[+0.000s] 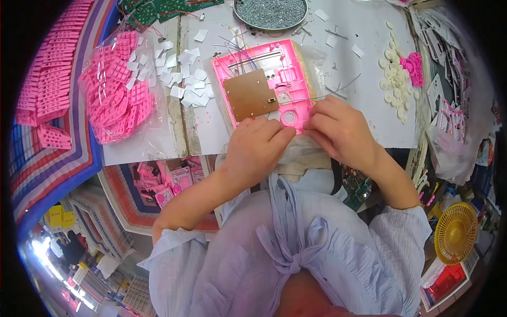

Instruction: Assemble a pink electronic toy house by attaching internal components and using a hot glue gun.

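Closest, left hand (257,143): fingers curled at the near edge of the casing, thumb stretched toward its near right corner; whether it grips or merely steadies, I cannot tell. Pressing unevenly could skew the casing.
Right hand (346,131): fingertips drawn narrowly together at that same corner; what lies between them, if anything, is hidden. A slip here could knock the wire beside it.
Pink casing (303,82): lies open on the white worktable (364,108), directly before the person, both hands at its near side. A pale pad (311,66) shows beyond its right side; if that is soft underneath, the casing could rock under pressure.
Round ring (288,117): just beside the left thumb, so a careless push might scuff whatever it surrounds.
Long wire (340,90): runs from near the brown board out past the right fingers; a snagged finger could tug its end loose.
Brown board (248,95): covers the casing's left part; leaning on it could shift or flex it.
Thin wires (238,48): spill over the far edge, liable to be pinched if something closes on them.
Metal dish (270,28): farthest, heaped with small metal pieces (272,11); a jolt could scatter some toward the open casing.
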Demonstrator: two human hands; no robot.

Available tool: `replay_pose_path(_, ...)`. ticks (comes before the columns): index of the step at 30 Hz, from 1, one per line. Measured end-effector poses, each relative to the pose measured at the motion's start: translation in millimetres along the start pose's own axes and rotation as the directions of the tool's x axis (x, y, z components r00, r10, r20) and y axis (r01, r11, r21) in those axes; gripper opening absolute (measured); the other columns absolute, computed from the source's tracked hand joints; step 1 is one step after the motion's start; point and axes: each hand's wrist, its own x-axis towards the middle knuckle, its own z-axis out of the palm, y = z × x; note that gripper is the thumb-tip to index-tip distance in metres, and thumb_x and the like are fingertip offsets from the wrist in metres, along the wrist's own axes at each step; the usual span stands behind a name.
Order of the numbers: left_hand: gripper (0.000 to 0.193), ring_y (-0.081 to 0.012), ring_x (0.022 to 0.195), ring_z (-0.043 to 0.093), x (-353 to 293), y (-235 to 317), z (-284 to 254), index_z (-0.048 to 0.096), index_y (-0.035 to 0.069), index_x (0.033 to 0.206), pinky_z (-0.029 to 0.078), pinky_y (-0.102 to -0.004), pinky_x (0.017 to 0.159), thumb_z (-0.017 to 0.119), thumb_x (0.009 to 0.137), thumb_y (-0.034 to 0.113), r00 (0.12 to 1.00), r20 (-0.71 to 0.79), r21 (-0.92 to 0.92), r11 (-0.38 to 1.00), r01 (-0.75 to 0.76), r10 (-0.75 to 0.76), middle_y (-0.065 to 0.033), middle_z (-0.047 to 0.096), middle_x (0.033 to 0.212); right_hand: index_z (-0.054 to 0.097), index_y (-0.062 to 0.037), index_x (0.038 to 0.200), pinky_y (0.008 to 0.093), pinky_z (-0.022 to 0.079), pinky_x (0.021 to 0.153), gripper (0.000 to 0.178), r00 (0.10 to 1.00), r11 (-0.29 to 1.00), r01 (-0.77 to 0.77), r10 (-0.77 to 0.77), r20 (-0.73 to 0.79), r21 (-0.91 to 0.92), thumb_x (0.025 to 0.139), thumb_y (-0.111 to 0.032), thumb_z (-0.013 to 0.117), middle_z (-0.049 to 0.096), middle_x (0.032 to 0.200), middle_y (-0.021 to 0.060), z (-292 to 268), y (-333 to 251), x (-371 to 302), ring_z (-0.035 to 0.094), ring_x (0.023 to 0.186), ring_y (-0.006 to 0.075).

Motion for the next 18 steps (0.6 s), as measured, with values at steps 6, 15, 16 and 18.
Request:
replay_pose_path(6, 0.031, -0.0202, 0.076, 0.060, -1.9, -4.1, 0.9, 0.069, 0.013, 0.110, 0.048, -0.0353, 0.065, 0.064, 0.079, 0.011, 0.997, -0.002, 0.001, 0.997, -0.071, 0.071, -0.0015, 0.060, 0.085, 0.066, -0.0062, 0.090, 0.0364, 0.052, 0.071, 0.018, 0.987, 0.970, 0.159, -0.150, -0.062, 0.186, 0.076, -0.008, 0.077, 0.064, 0.100, 0.0052, 10.6, 27.0, -1.3, 0.059, 0.092, 0.0285)
replay_pose_path(15, 0.041, -0.0169, 0.072, 0.058, 2.0, -5.0, -5.6, 0.071, 0.018, 0.117, 0.049, -0.0312, 0.059, 0.064, 0.077, 0.013, 0.985, 0.063, 0.093, 0.982, -0.166, 0.161, 0.0007, 0.056, 0.083, 0.072, -0.0075, 0.105, 0.0397, 0.051, 0.076, 0.033, 0.974, 0.946, 0.044, -0.113, -0.198, -0.321, 0.072, -0.009, 0.077, 0.065, 0.113, 0.0072, 21.2, -5.1, -31.0, 0.057, 0.098, 0.0298)
replay_pose_path(16, 0.041, -0.0168, 0.072, 0.058, 3.1, -4.6, -6.3, 0.071, 0.017, 0.117, 0.049, -0.0309, 0.058, 0.064, 0.077, 0.013, 0.983, 0.063, 0.099, 0.979, -0.177, 0.171, 0.0009, 0.056, 0.083, 0.072, -0.0075, 0.105, 0.0402, 0.050, 0.075, 0.033, 0.983, 0.928, 0.045, -0.107, -0.150, -0.370, 0.072, -0.009, 0.076, 0.065, 0.114, 0.0071, 14.5, -9.9, -31.3, 0.057, 0.098, 0.0295)
replay_pose_path(18, 0.040, -0.0164, 0.073, 0.057, 4.4, -4.2, -7.4, 0.070, 0.016, 0.116, 0.049, -0.0302, 0.058, 0.062, 0.077, 0.014, 0.980, 0.066, 0.115, 0.974, -0.194, 0.187, 0.0011, 0.056, 0.083, 0.072, -0.0075, 0.104, 0.0407, 0.050, 0.074, 0.032, 0.991, 0.907, 0.082, -0.119, -0.064, -0.413, 0.072, -0.009, 0.075, 0.064, 0.116, 0.0074, 4.6, -11.8, -25.9, 0.057, 0.099, 0.0294)
